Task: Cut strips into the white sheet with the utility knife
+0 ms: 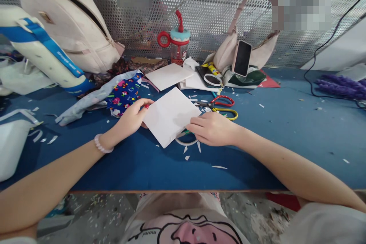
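Note:
A square sheet of white paper (171, 116) is held tilted over the blue table, one corner toward me. My left hand (134, 113) grips its left corner, thumb on top and fingers underneath. At the right corner, my right hand (210, 127) has its fingers closed at the paper's edge. Partly hidden below the paper lies a pale ring-shaped thing (185, 142) with a bit of green. Just beyond my right hand rest scissors (220, 106) with one red and one yellow handle loop.
White paper scraps (187, 158) litter the blue table (114, 171). Behind the sheet are a paper stack (168, 76), patterned blue cloth (124, 93) and a lidded cup (180, 44). A phone (242, 58) leans on a handbag (264, 51); a large bottle (42, 53) tilts at left.

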`<state>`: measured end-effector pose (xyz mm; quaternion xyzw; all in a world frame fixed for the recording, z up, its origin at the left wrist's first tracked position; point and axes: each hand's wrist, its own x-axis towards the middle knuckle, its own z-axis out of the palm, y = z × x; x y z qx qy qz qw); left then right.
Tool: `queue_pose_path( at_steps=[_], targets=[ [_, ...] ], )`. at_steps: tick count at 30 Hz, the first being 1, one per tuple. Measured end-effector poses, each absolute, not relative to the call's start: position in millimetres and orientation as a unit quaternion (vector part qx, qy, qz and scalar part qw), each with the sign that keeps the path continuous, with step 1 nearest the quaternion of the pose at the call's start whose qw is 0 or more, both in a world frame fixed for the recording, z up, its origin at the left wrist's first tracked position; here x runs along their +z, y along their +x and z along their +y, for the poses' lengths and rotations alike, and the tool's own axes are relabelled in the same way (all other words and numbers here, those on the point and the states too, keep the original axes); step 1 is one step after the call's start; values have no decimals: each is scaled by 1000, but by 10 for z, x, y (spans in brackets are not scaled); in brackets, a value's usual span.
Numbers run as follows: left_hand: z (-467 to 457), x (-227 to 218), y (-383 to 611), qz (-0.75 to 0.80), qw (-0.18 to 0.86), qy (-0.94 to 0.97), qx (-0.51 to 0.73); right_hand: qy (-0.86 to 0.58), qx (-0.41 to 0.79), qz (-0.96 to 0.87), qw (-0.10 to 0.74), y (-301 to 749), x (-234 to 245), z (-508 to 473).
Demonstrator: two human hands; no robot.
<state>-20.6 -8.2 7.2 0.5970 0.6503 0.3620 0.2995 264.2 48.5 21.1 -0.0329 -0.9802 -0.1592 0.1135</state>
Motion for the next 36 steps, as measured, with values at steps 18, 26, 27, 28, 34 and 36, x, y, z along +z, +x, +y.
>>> queue_pose_path(
  at_steps=[18,26,27,28,34,36],
  targets=[
    [-78,40,-236,585,204,733,282,-8,-196,-959,205,2703,223,625],
    [-132,76,-193,566,190,759,260,-36,-86,-990,108,2731,187,641],
    [-136,81,-189,566,189,760,258,-33,-76,-991,103,2735,189,640],
    [-138,84,-188,567,189,760,256,-30,-69,-992,97,2738,191,639],
    [-136,73,-197,572,186,759,250,-31,-63,-995,73,2738,208,626],
    [-136,70,-200,572,185,759,248,-33,-58,-995,73,2739,214,625]
  ],
)
